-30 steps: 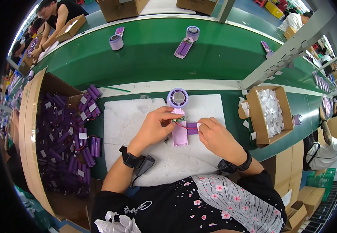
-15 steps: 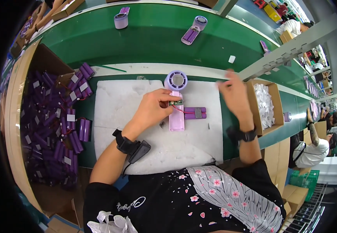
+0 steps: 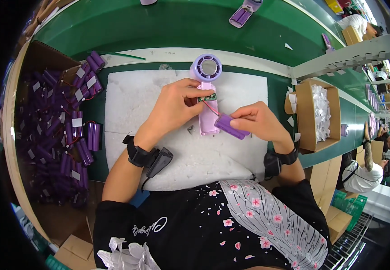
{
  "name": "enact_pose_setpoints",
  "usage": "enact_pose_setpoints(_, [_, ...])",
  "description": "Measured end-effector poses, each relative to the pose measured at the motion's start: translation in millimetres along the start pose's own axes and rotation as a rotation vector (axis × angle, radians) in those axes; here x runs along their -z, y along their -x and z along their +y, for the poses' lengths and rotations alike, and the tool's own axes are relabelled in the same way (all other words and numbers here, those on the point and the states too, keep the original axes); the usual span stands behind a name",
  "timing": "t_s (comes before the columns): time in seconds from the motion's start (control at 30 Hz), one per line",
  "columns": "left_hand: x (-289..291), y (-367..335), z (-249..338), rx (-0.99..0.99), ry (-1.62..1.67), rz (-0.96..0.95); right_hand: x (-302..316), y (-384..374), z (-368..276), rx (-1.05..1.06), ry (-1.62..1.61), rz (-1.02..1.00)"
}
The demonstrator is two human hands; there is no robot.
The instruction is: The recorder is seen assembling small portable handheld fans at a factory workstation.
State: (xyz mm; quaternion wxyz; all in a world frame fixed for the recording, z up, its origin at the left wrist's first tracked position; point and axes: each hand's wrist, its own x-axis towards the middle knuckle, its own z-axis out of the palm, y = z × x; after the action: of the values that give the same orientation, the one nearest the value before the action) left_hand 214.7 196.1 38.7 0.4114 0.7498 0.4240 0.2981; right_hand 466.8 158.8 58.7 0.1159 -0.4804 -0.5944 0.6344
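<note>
fan (image 3: 208, 90) on foam pad (image 3: 150, 90) | battery box (image 3: 51, 135) left | paper box (image 3: 320, 112) right

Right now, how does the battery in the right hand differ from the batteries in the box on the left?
The battery in the right hand is held alone above the white pad; the boxed batteries lie heaped. Red wires join the held one to the fan body; the boxed ones lie unattached. All are purple.

Factory assembly line: green conveyor (image 3: 159, 27), boxed purple batteries (image 3: 55, 135).

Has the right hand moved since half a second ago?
Yes. The right hand has come back from near the cardboard box of white pieces to the purple fan body and holds a purple battery.
</note>
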Motion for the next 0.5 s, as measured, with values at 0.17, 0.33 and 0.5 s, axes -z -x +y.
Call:
enact_pose_setpoints(0.17, [4, 0, 6, 0.032, -0.025, -0.026, 2, -1, 2, 0.045, -0.46, -0.158])
enact_pose_setpoints(0.33, [3, 0, 9, 0.009, -0.054, -0.016, 0, 3, -4, 0.111, -0.664, -0.322])
enact_pose_setpoints(0.5, [1, 0, 10, -0.023, -0.065, 0.018, -2, 5, -6, 0.211, -0.706, -0.41])
